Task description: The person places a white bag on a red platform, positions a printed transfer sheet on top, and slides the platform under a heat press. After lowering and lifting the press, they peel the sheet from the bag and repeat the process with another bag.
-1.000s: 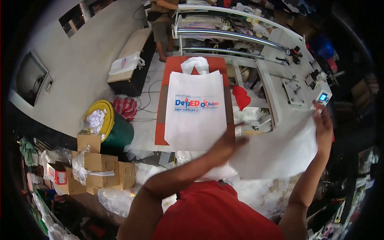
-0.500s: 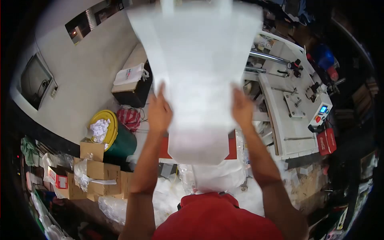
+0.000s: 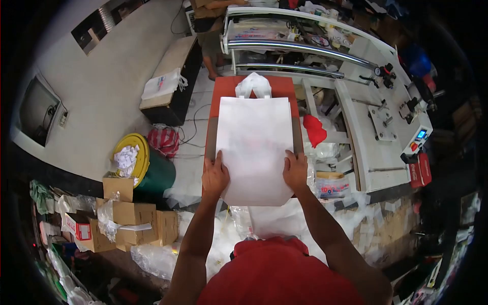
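White fabric makes up the bag (image 3: 255, 175), which lies flat on a red board (image 3: 223, 89) straight ahead of the person, its looped handles (image 3: 253, 85) at the far end. Faint coloured print shows at its middle. The left hand (image 3: 215, 177) rests on the bag's left edge and the right hand (image 3: 296, 172) on its right edge, both towards the near end, fingers pointing away from the person. Each grip has thumb and fingers a little apart; I cannot tell whether they pinch the fabric.

To the left stands a green bin (image 3: 160, 172) with a yellow top (image 3: 148, 157). Crumpled white pieces (image 3: 126, 156) lie there, on it or in it; which is unclear. Nearer are cardboard boxes (image 3: 134, 214), with clear plastic beside them; their contents are hidden. A red-and-white box (image 3: 79, 226) sits next to them.

The bag's near edge appears to reach just past the board. Left of the board runs a strip of pale tiled floor (image 3: 195, 134), crossed by a dark cable. Beyond it, a low bench (image 3: 170, 71) carries a folded white bag (image 3: 160, 85) with print.

On the right, a white machine frame (image 3: 358, 152) stands close by, and a red cloth (image 3: 314, 131) hangs beside the board. Farther right are a control box (image 3: 420, 136) with a lit screen and a red case (image 3: 420, 171). Metal bars (image 3: 305, 47) cross beyond the board, and another person (image 3: 209, 43) stands at their left end. Loose plastic (image 3: 203, 239) covers the near floor.
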Tool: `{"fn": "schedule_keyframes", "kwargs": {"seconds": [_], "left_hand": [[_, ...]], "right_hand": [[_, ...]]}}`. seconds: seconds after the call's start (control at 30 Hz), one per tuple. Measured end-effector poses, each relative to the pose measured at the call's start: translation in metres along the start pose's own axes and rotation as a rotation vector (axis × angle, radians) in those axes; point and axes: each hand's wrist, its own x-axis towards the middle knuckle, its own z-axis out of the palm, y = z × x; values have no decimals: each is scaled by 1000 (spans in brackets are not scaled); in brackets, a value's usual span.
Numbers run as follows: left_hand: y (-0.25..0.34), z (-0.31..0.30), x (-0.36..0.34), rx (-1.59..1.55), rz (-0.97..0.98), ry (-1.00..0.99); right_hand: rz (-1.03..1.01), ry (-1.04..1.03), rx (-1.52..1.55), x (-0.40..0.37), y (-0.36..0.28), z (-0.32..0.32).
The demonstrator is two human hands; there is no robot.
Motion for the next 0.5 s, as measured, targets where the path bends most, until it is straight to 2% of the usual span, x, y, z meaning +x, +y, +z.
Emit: {"fn": "schedule_keyframes", "kwargs": {"seconds": [0.37,0.43,0.5], "left_hand": [[1,5,-4,-13,39,104],[-2,5,-3,-56,34,126],[-30,10,-8,-148,148,281]], "right_hand": [[-7,11,81,2,2,-6],[22,22,188,6,2,-18],[97,142,296,0,28,-31]]}}
